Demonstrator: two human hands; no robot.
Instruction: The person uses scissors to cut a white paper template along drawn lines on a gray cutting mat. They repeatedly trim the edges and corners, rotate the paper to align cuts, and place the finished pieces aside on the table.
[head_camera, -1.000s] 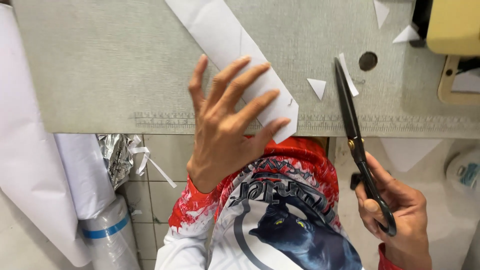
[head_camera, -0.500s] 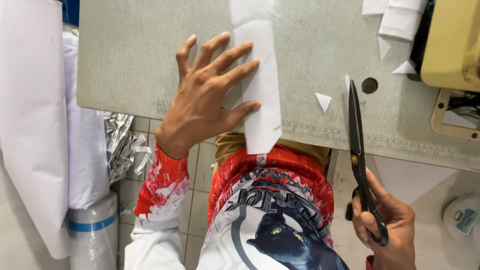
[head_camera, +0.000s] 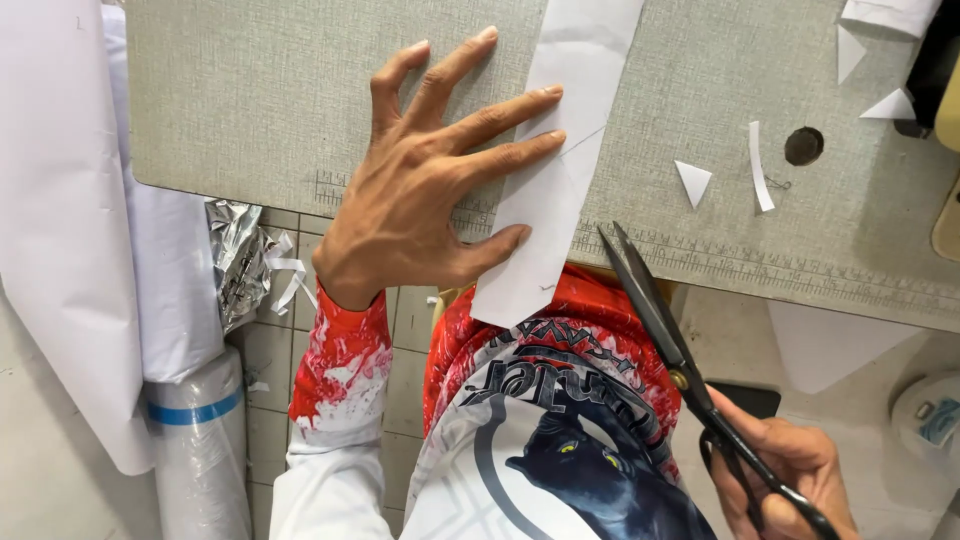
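Observation:
My left hand (head_camera: 430, 185) lies flat with fingers spread on a long white paper strip (head_camera: 565, 150), pinning it to the grey table (head_camera: 260, 95). The strip's lower end hangs over the table's front edge. My right hand (head_camera: 785, 475) grips black scissors (head_camera: 680, 350) by the handles, below and to the right of the table edge. The blades look nearly closed, and their tip points up toward the strip's lower right side without touching it.
Small white paper scraps, a triangle (head_camera: 692, 182) and a thin sliver (head_camera: 760, 168), lie near a round hole (head_camera: 804, 146) in the table. White paper rolls (head_camera: 120, 250) and crumpled foil (head_camera: 235, 260) stand at the left. A ruler scale runs along the table's front edge (head_camera: 800, 275).
The view has shifted, so the table sits higher. The paper strip now reaches past the table edge under my left hand, and the scissors have tilted so their tip nears the strip.

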